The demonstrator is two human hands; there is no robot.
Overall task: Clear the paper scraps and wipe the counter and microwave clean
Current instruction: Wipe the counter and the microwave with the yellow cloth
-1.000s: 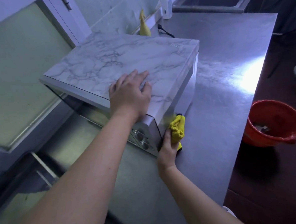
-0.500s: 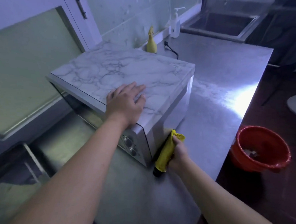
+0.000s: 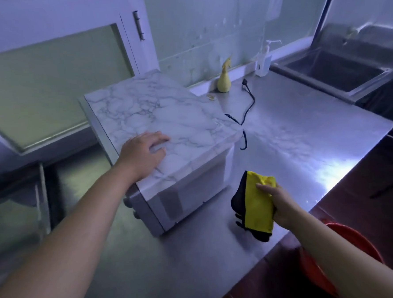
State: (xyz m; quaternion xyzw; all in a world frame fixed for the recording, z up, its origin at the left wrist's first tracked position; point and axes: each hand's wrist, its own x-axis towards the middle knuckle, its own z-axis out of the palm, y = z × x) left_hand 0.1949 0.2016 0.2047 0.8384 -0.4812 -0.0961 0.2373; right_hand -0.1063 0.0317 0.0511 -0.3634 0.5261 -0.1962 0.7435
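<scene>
Steel counter [image 3: 294, 143] before us, our left hand [image 3: 142, 152] flat on the microwave [image 3: 165, 114], right hand [image 3: 280, 204] gripping the yellow cloth [image 3: 256, 210].

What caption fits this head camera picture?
Cleaning time: left hand rests on the microwave, right hand holds a yellow cloth.

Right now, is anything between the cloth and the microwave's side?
Nothing visible. The right hand holds the yellow cloth apart from the microwave, only bare counter between. The black cord lies farther back.
</scene>
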